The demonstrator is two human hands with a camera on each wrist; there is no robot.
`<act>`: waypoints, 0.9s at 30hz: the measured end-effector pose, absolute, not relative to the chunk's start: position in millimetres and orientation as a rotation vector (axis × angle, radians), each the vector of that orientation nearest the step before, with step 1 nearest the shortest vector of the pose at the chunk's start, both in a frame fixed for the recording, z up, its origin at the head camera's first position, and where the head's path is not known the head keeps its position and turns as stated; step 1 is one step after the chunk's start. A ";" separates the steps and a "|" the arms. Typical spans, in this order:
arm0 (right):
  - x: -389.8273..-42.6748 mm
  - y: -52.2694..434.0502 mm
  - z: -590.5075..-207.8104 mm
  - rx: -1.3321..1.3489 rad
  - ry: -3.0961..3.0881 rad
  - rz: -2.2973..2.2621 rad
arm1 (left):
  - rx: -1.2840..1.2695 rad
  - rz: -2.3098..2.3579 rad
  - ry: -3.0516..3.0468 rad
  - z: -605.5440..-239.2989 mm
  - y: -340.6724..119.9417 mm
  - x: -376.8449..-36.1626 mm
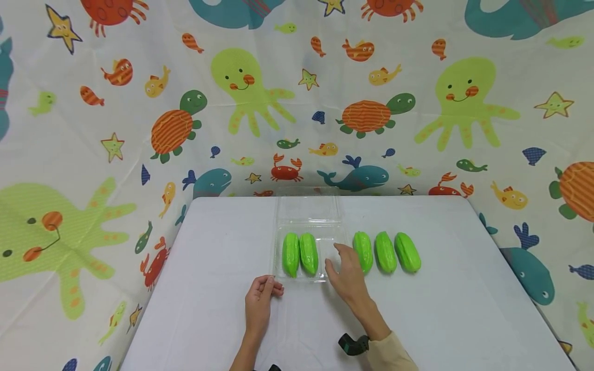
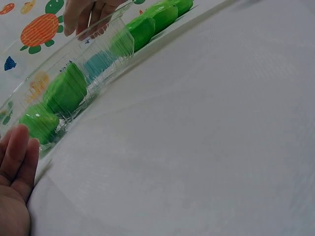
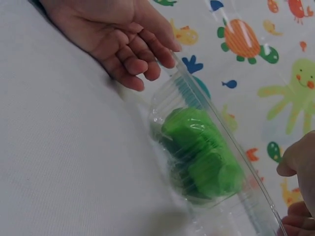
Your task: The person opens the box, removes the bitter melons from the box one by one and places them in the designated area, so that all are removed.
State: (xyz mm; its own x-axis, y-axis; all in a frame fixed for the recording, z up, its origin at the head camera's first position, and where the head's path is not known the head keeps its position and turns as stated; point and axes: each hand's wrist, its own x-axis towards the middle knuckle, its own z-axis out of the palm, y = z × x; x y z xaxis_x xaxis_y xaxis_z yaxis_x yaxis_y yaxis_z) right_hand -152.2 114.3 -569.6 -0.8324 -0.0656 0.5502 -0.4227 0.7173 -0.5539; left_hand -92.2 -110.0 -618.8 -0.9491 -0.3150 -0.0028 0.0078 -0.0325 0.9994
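In the head view, three green fruits [image 1: 385, 252] lie right of one clear box [image 1: 326, 238], nearer to the right hand [image 1: 350, 275], which is empty with fingers parted; their long axes point roughly forward, like two inner fruits [image 1: 308, 253]. In the left wrist view, the left hand [image 2: 16, 189] is relaxed beside the box; in the right wrist view, its thumb is at the box corner.

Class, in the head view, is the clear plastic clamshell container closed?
No, its lid lies open on the far side of the tray.

The left grip [image 1: 261, 298] is loosely curled; ahead of it, the right grip [image 1: 347, 275] holds thumb and fingers apart.
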 end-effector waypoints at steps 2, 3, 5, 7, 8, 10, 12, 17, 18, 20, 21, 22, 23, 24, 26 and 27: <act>-152.7 112.5 -569.7 0.367 -2.428 0.959 | 0.328 -2.081 -2.010 -619.3 -110.2 -92.5; -153.1 111.6 -569.7 0.366 -2.432 0.961 | 0.329 -2.086 -2.004 -619.4 -110.4 -92.5; -153.9 109.9 -570.0 0.365 -2.439 0.960 | 0.336 -2.088 -2.000 -619.6 -110.6 -92.5; -154.7 108.4 -570.6 0.365 -2.441 0.957 | 0.337 -2.091 -1.993 -623.9 -111.3 -93.4; -155.0 107.7 -570.8 0.365 -2.441 0.954 | 0.339 -2.091 -1.995 -624.1 -111.3 -93.2; -155.3 106.3 -570.9 0.365 -2.446 0.953 | 0.349 -2.088 -2.002 -624.4 -111.5 -93.0; -155.4 104.6 -571.2 0.361 -2.461 0.950 | 0.364 -2.090 -2.008 -624.3 -111.5 -93.1; -156.1 99.5 -572.2 0.358 -2.507 0.965 | 0.408 -2.085 -2.032 -625.0 -111.1 -93.9; -156.5 98.3 -572.3 0.360 -2.513 0.974 | 0.413 -2.083 -2.037 -625.1 -111.0 -94.1; -157.4 96.0 -572.3 0.361 -2.528 0.994 | 0.418 -2.079 -2.043 -625.3 -111.0 -94.5; -158.1 94.8 -572.5 0.364 -2.536 1.005 | 0.417 -2.081 -2.042 -625.2 -111.0 -94.6; -158.8 93.6 -572.6 0.366 -2.541 1.007 | 0.415 -2.086 -2.037 -625.1 -111.0 -94.6; -159.6 92.6 -572.5 0.369 -2.548 1.012 | 0.411 -2.090 -2.030 -625.2 -111.2 -94.6; -160.5 91.5 -572.4 0.372 -2.554 1.013 | 0.404 -2.094 -2.021 -625.3 -111.4 -94.6; -162.4 89.5 -572.2 0.375 -2.569 1.013 | 0.387 -2.100 -2.005 -625.5 -111.8 -94.4; -163.3 88.6 -572.0 0.375 -2.577 1.011 | 0.378 -2.102 -1.997 -625.3 -111.9 -94.2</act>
State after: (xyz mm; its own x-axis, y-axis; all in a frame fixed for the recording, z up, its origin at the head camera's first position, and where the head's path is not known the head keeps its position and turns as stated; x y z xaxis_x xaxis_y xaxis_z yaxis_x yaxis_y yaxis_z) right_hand -163.3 88.6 -572.0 -0.9051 -0.1166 0.4089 -0.3636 0.7109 -0.6021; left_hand -94.2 -111.9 -625.3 -0.9435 -0.3294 -0.0363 -0.0194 -0.0545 0.9983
